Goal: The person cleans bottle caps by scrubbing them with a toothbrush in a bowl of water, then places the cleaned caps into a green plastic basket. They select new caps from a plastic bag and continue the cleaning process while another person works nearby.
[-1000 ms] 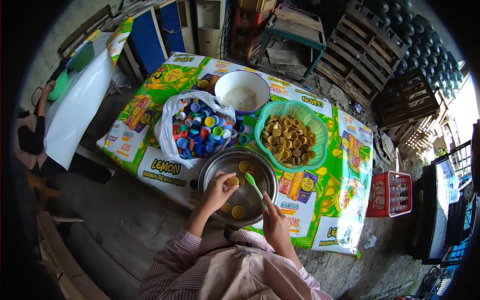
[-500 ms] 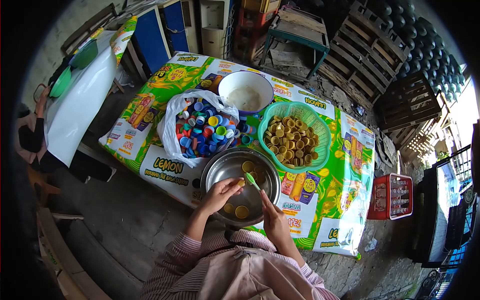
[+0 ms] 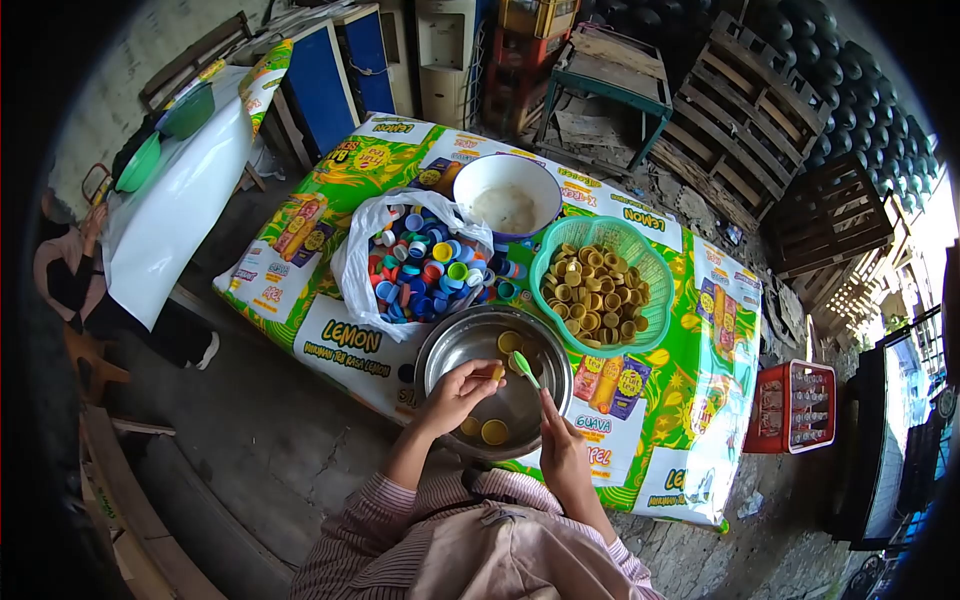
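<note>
Just below the middle of the picture, the left hand (image 3: 450,400) pinched a small yellow cap (image 3: 498,371) over the metal bowl (image 3: 452,345), and the right hand (image 3: 564,450) was wrapped round the handle of a green brush (image 3: 523,367), with its tip by the cap; I couldn't tell if they touched. The cap looked light and hard, maybe slippery if wet, so its edge seemed best to pinch. The brush looked light too

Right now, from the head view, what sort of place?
Probably a storeroom doubling as a workshop: coloured bottle caps heaped in a plastic bag, a wooden pallet and a red crate beyond the table.
</note>
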`<action>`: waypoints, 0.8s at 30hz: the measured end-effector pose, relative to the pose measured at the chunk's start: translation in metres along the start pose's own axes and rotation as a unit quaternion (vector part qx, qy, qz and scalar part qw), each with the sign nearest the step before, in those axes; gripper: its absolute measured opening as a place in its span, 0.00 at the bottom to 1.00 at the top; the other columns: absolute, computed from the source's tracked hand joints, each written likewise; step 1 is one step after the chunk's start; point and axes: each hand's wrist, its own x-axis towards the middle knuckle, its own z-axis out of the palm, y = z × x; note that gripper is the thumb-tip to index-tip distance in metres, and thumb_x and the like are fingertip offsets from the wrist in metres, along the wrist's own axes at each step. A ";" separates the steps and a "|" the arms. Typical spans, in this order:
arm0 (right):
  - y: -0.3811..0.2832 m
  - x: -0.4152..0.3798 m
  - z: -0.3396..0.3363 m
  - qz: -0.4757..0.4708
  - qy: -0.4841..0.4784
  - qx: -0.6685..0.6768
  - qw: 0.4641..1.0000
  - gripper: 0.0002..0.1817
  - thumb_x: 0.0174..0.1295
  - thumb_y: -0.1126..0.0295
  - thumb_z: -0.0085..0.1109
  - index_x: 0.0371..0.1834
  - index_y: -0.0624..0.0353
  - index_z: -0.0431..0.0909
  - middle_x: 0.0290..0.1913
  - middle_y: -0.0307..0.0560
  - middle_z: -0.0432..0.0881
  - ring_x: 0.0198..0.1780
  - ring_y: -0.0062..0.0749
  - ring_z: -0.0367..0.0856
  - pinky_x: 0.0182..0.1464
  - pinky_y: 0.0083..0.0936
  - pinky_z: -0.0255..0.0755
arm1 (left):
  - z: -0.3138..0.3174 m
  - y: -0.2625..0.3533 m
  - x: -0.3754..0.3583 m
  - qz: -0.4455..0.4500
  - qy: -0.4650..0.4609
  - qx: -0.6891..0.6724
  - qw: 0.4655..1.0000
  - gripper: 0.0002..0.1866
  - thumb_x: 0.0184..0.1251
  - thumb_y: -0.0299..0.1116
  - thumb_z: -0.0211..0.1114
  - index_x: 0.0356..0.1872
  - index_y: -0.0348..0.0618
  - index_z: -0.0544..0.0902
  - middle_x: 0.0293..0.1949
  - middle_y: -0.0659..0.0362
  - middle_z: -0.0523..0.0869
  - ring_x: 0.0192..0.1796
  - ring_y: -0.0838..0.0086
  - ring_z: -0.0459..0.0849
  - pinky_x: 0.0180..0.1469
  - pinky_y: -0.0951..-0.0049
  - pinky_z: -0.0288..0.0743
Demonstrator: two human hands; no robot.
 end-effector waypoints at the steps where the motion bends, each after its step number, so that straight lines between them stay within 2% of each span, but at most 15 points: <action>1: -0.005 -0.001 -0.001 0.001 -0.004 0.001 1.000 0.28 0.62 0.76 0.47 0.67 0.45 0.61 0.28 0.60 0.76 0.27 0.54 0.78 0.28 0.39 0.70 | 0.002 0.001 0.000 -0.002 0.003 -0.001 1.000 0.16 0.66 0.27 0.57 0.53 0.35 0.72 0.49 0.57 0.78 0.51 0.73 0.79 0.53 0.75 0.74; 3: -0.010 -0.003 -0.003 -0.007 -0.020 0.018 1.000 0.28 0.62 0.77 0.48 0.67 0.46 0.61 0.28 0.60 0.76 0.27 0.54 0.77 0.28 0.39 0.70 | 0.008 0.005 0.002 0.096 0.068 0.193 0.974 0.17 0.62 0.27 0.62 0.51 0.37 0.74 0.47 0.55 0.79 0.46 0.72 0.82 0.47 0.75 0.77; 4: -0.010 -0.003 -0.003 0.004 -0.024 0.008 1.000 0.28 0.62 0.78 0.47 0.67 0.48 0.60 0.28 0.60 0.76 0.28 0.54 0.77 0.29 0.38 0.70 | 0.010 0.011 0.002 0.164 0.104 0.318 0.928 0.19 0.56 0.28 0.67 0.49 0.37 0.75 0.45 0.52 0.80 0.42 0.71 0.83 0.41 0.74 0.79; 5: -0.009 -0.003 -0.002 0.006 -0.025 0.005 1.000 0.28 0.62 0.78 0.47 0.67 0.48 0.60 0.28 0.60 0.76 0.28 0.54 0.77 0.29 0.38 0.70 | 0.011 0.009 0.005 0.193 0.122 0.327 0.917 0.20 0.54 0.29 0.69 0.49 0.37 0.76 0.41 0.52 0.82 0.39 0.69 0.83 0.40 0.74 0.78; 7: -0.007 -0.001 -0.003 -0.010 0.017 0.023 1.000 0.29 0.61 0.80 0.47 0.67 0.50 0.60 0.29 0.61 0.76 0.29 0.54 0.78 0.31 0.37 0.70 | 0.016 0.014 0.005 0.199 0.140 0.316 0.917 0.21 0.54 0.30 0.69 0.49 0.37 0.76 0.37 0.53 0.83 0.37 0.70 0.83 0.40 0.73 0.78; 8: -0.011 -0.003 -0.007 0.020 -0.007 0.021 1.000 0.28 0.61 0.80 0.47 0.67 0.52 0.60 0.31 0.62 0.77 0.30 0.55 0.78 0.32 0.36 0.71 | 0.019 0.018 0.003 0.193 0.146 0.315 0.918 0.20 0.53 0.31 0.70 0.48 0.37 0.77 0.35 0.53 0.84 0.36 0.69 0.83 0.40 0.73 0.77; 9: -0.017 -0.004 -0.008 0.005 -0.012 0.028 1.000 0.28 0.62 0.80 0.47 0.67 0.52 0.60 0.31 0.63 0.77 0.30 0.54 0.78 0.32 0.36 0.71 | 0.018 0.015 0.005 0.218 0.136 0.305 0.917 0.19 0.53 0.30 0.70 0.47 0.37 0.78 0.36 0.54 0.84 0.37 0.71 0.83 0.41 0.75 0.77; 11: -0.013 -0.004 -0.001 -0.029 -0.005 0.047 0.998 0.28 0.62 0.80 0.47 0.67 0.52 0.60 0.32 0.63 0.77 0.31 0.55 0.78 0.33 0.36 0.71 | 0.016 0.008 0.005 0.195 0.123 0.238 0.944 0.17 0.54 0.30 0.69 0.45 0.36 0.78 0.36 0.55 0.84 0.37 0.72 0.83 0.41 0.75 0.77; 14: -0.005 -0.001 -0.003 0.022 -0.011 0.020 0.999 0.28 0.62 0.80 0.47 0.67 0.51 0.60 0.33 0.63 0.77 0.32 0.55 0.78 0.34 0.35 0.72 | 0.015 0.006 0.002 0.190 0.127 0.226 0.947 0.17 0.55 0.30 0.69 0.44 0.36 0.78 0.35 0.56 0.84 0.38 0.74 0.84 0.42 0.75 0.78; 17: -0.013 -0.003 -0.008 0.015 -0.035 0.042 0.998 0.28 0.62 0.79 0.47 0.67 0.50 0.60 0.33 0.62 0.78 0.33 0.55 0.79 0.34 0.35 0.72 | 0.016 0.010 0.000 0.174 0.129 0.203 0.955 0.16 0.55 0.30 0.69 0.44 0.36 0.78 0.35 0.56 0.84 0.39 0.74 0.84 0.43 0.75 0.78; 18: -0.010 -0.004 -0.004 -0.035 -0.023 0.040 0.998 0.28 0.62 0.79 0.47 0.67 0.50 0.60 0.32 0.61 0.77 0.30 0.53 0.78 0.32 0.35 0.71 | 0.016 0.010 0.000 0.175 0.128 0.203 0.955 0.16 0.55 0.30 0.69 0.44 0.36 0.78 0.35 0.56 0.84 0.39 0.74 0.84 0.43 0.75 0.78; 19: -0.008 -0.002 -0.004 -0.036 -0.022 0.040 0.998 0.28 0.62 0.79 0.47 0.67 0.50 0.60 0.32 0.61 0.77 0.30 0.53 0.78 0.32 0.35 0.71 | 0.016 0.009 0.001 0.182 0.125 0.211 0.952 0.16 0.55 0.30 0.68 0.44 0.36 0.78 0.36 0.56 0.84 0.39 0.74 0.84 0.43 0.75 0.78; 21: -0.007 0.000 -0.004 0.031 -0.020 0.022 0.999 0.26 0.62 0.80 0.45 0.66 0.56 0.61 0.29 0.61 0.77 0.28 0.48 0.77 0.34 0.29 0.70 | 0.015 0.007 0.002 0.189 0.124 0.219 0.949 0.16 0.56 0.30 0.68 0.44 0.35 0.78 0.37 0.56 0.84 0.40 0.75 0.84 0.44 0.75 0.78; 24: -0.010 -0.005 -0.004 0.008 -0.037 0.018 0.999 0.27 0.62 0.79 0.47 0.67 0.53 0.61 0.32 0.61 0.78 0.30 0.52 0.78 0.33 0.34 0.71 | 0.015 0.006 0.002 0.171 0.117 0.170 0.964 0.16 0.58 0.27 0.66 0.47 0.34 0.76 0.39 0.57 0.83 0.42 0.75 0.83 0.46 0.76 0.78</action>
